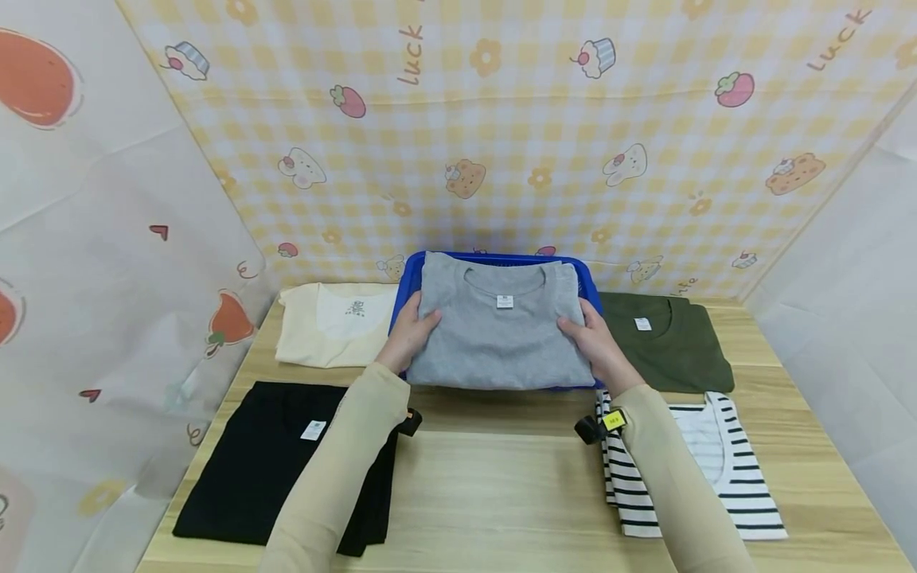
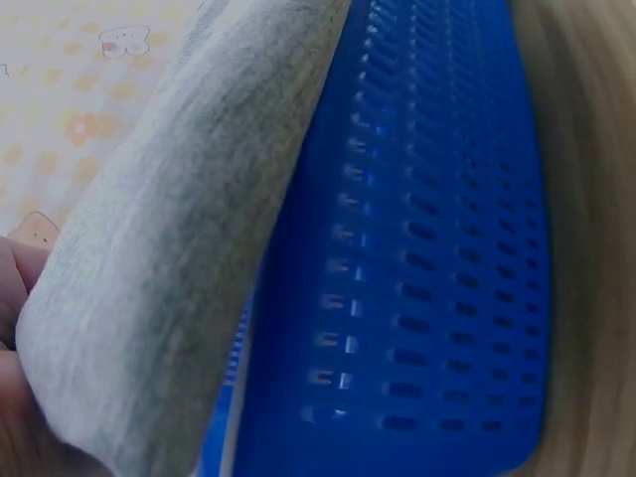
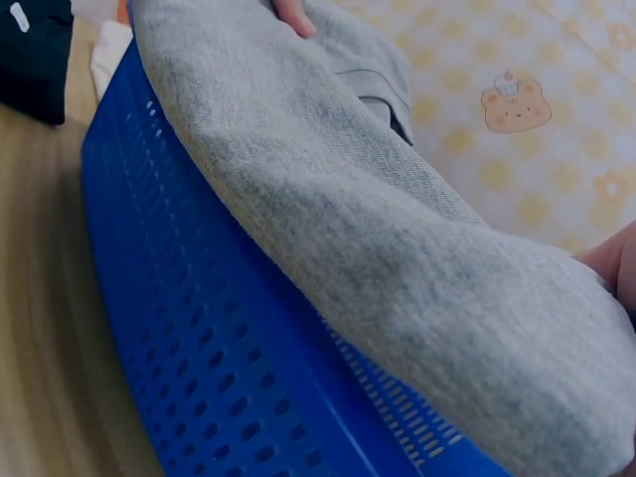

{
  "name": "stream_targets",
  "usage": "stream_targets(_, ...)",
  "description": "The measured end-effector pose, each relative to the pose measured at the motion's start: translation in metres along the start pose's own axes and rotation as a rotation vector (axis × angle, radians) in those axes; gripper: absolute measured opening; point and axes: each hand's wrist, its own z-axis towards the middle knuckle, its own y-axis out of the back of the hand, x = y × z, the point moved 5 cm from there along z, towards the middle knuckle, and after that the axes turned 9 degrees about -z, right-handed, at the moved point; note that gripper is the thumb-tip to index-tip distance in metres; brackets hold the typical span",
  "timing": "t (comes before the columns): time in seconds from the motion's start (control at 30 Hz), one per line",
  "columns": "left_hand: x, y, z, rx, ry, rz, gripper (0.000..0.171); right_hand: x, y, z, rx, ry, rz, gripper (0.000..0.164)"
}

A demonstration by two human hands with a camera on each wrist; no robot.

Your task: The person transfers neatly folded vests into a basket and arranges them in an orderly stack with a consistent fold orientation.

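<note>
A folded grey T-shirt with a white neck label is held level over a blue perforated plastic basket. My left hand grips its left side, thumb on top. On the opposite side my right hand grips it the same way. The left wrist view shows the shirt's rounded fold just above the basket's slotted wall. In the right wrist view the shirt spans the basket's rim, and part of the basket's inside shows below it. The fingers under the cloth are hidden.
A cream folded shirt lies left of the basket, a dark green one right of it. Nearer are a black folded garment at left and a striped shirt at right, partly under my forearms. A patterned cloth wall stands behind the wooden table.
</note>
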Motion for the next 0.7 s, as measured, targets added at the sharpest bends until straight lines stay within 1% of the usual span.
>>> stream_targets(0.13,-0.002,0.001,0.008,0.0,0.016,0.013,0.055,0.0,0.0,0.008,0.007,-0.01,-0.002,0.052)
stream_targets(0.27,-0.003,0.001,0.015,-0.004,0.025,0.015,0.052,0.0,0.0,0.014,0.008,-0.023,-0.002,0.053)
stream_targets(0.5,0.002,0.001,0.028,-0.02,0.057,0.012,0.048,0.0,-0.002,0.025,0.008,-0.04,-0.023,0.053)
stream_targets(0.7,0.007,-0.002,0.034,-0.034,0.05,0.032,0.047,-0.005,-0.004,0.035,0.013,-0.058,-0.032,0.051)
